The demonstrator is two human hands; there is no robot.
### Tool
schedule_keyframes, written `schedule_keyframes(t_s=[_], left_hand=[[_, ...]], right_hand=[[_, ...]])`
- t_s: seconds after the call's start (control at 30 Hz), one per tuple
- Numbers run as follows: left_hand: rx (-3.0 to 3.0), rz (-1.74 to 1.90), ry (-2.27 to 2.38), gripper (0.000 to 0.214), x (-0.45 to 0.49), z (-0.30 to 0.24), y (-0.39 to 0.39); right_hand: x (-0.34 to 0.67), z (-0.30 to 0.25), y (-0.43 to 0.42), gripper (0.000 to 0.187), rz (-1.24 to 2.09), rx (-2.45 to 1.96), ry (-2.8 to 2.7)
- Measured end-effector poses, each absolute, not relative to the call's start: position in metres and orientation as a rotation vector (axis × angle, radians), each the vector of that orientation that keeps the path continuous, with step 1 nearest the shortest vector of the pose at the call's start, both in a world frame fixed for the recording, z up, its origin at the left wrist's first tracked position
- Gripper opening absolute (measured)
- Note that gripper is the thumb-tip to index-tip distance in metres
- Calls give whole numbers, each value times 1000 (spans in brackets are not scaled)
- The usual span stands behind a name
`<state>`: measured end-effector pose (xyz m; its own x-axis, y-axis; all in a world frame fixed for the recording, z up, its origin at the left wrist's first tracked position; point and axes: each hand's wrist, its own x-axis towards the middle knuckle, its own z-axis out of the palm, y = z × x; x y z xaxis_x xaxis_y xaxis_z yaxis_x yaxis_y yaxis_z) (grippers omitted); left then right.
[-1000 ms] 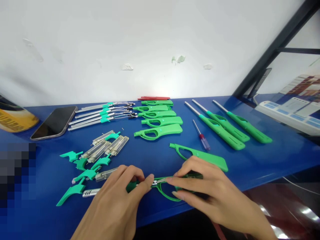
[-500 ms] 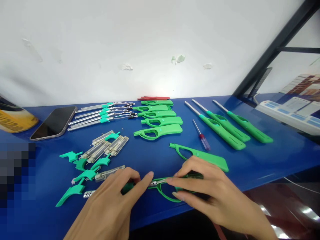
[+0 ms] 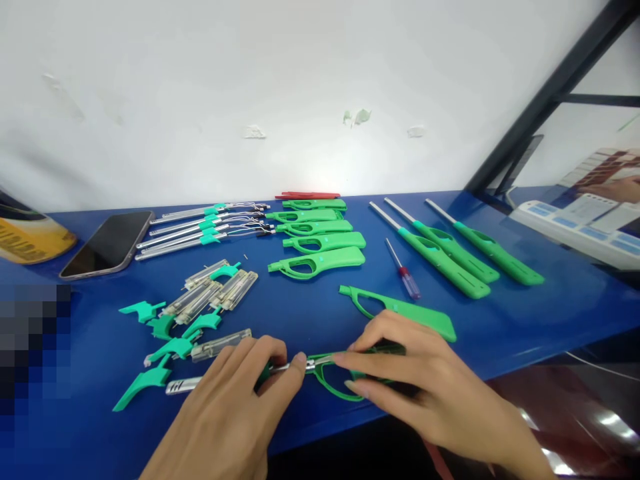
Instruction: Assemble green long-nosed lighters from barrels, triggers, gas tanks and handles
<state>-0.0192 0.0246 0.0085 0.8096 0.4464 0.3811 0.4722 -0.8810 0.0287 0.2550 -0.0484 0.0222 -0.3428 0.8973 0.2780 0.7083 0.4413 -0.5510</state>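
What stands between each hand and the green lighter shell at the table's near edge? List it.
Nothing visible. The right hand holds the green lighter shell; the left hand pinches the metal tube whose tip meets it. Loose teal parts lie to the left, clear of both.

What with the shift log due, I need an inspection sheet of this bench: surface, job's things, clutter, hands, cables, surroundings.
Surface: blue table, parts spread across it.
Job's things: green shell half lies at the near edge; metal tube meets its front end.
Clutter: row of green shells, three assembled lighters, screwdriver, phone, teal triggers, clear tanks, loose shell.
Hands: left hand pinches the metal tube; right hand holds the green shell half.
Cables: thin wires on the tube assemblies; power strip far right.
Surroundings: white wall, black frame, yellow container at left.
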Motion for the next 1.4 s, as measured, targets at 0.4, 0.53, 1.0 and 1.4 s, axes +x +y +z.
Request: schedule_keyframes(t_s=[0.4, 0.53, 1.0, 1.4], left_hand=[[-3005, -775, -930, 38, -4, -4, 16], [-3023, -792, -810, 54, -3, 2, 21], [-3021, -782, -736, 45, -3, 1, 22], [-3011, -768, -742, 42, -3, -1, 21]], right_hand=[[253, 23, -46, 22, 453, -1360, -2110], [253, 23, -46, 24, 480, -1353, -2092], [252, 22, -47, 20, 463, -1387, -2005], [251, 15, -48, 24, 392, -1346, -1904]])
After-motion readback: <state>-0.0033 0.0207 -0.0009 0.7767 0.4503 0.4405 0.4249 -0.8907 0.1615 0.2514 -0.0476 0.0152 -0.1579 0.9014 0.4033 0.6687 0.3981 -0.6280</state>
